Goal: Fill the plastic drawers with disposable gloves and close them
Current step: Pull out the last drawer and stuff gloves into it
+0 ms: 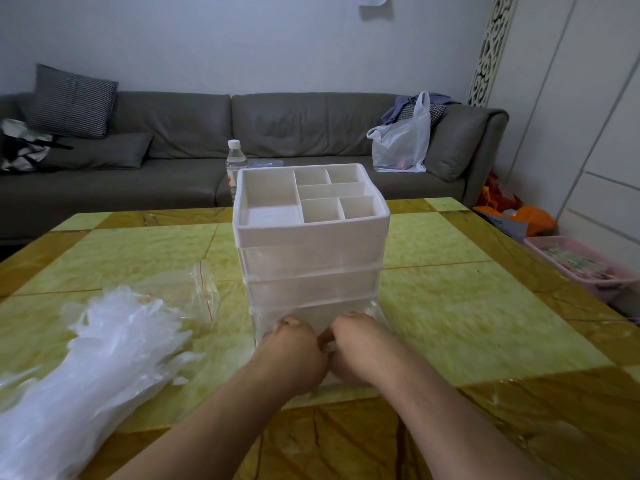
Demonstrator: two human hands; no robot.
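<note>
- Left hand [294,348] and right hand [356,348], side by side, fingers curled on the lowest drawer [311,311] front; exact grip blurred.
- Disposable gloves [104,348] heaped left on the table [467,306].
- Drawer unit [310,251] mid-table, 3 drawers.
- Sofa [194,133] behind.

Single head view — forward and down, close over the table [467,289].

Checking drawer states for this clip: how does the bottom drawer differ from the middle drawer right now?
The bottom drawer has both hands on its front, left hand and right hand; the middle drawer is untouched. The bottom one seems to stick out slightly; the middle sits flush. Both are clear plastic.
</note>
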